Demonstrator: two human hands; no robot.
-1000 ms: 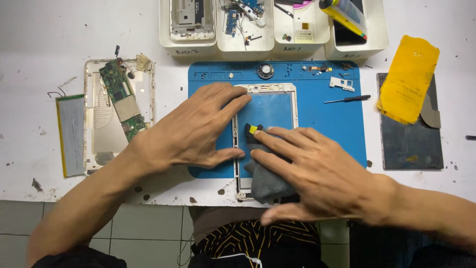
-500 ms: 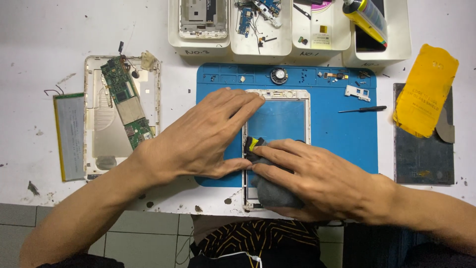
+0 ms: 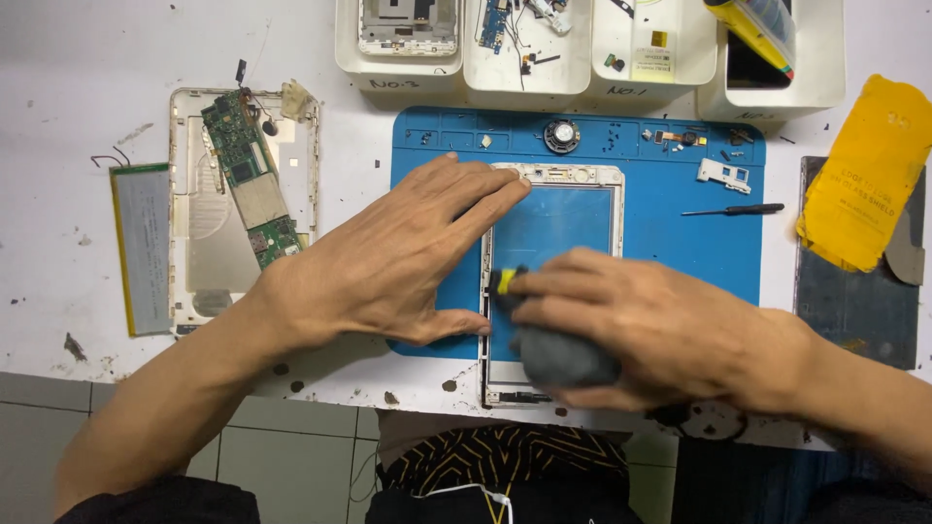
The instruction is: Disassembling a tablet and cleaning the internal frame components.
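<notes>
A white tablet frame with a clear glass panel lies on the blue work mat. My left hand rests flat on the mat, fingers spread, pressing the frame's left edge and top corner. My right hand is closed around a dark grey rounded tool with a yellow-and-black tip, and the tip touches the glass near the frame's left side. My right hand covers the lower part of the frame.
An opened tablet back shell with a green circuit board and a flat battery lie at the left. White parts bins line the back. A small screwdriver, a white bracket, a yellow sheet and a dark panel are at the right.
My right hand has slid the grey tool slightly along the glass, and the view has shifted a little. My left hand stays pressed on the frame's left edge.
</notes>
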